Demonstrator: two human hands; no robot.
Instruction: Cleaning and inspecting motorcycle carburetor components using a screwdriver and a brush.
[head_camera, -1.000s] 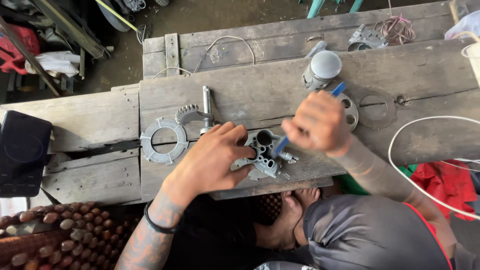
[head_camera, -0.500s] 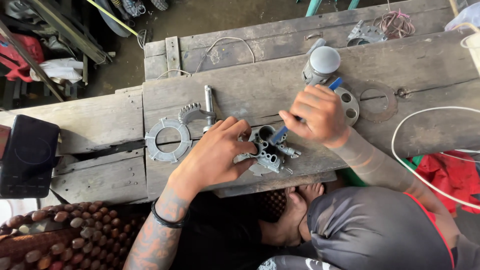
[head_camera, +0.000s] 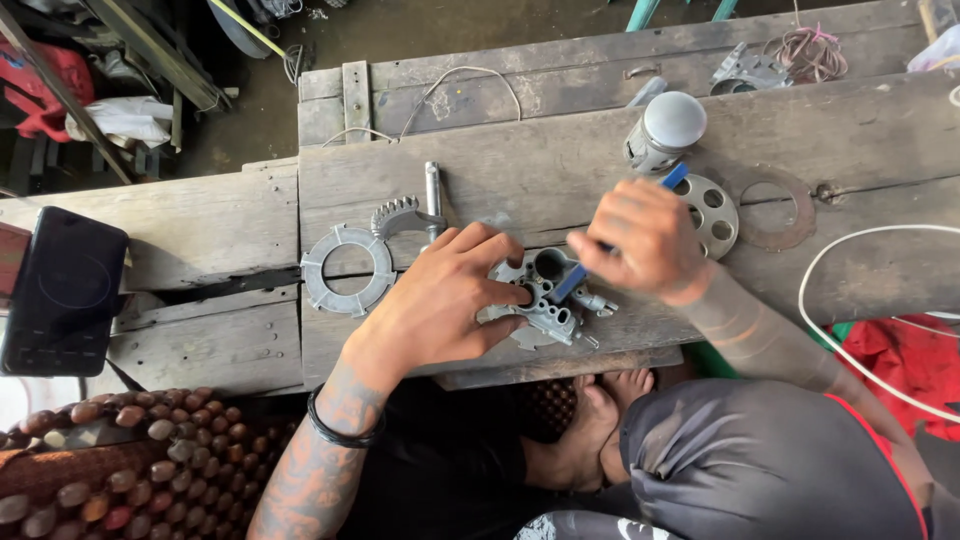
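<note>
So the metal housing is sitting near the front edge of the wooden counter, and everything else here is easiest to place off that part. The left hand is lying on the housing's left side, palm down, fingers curled over it and one fingertip pressing right at the rim of a round bore, so that grip is clamping the part down against the planks rather than lifting it. The right hand is hovering just up and right of the housing, fingers pressed together around a blue-handled tool. The tool is running diagonally, its lower end dipping into the housing's top openings, its blue end poking out past the knuckles. So the part is lying under the left grip and just below the right one.

Left of the housing, a flat metal ring is resting on the boards, with a toothed curved piece and a short shaft just above it. Up and right of the housing, a grey cylinder with a round cap is standing upright, and a perforated disc is peeking out behind the right hand, with a thin gasket ring further right. A white cable is looping off to the right.
</note>
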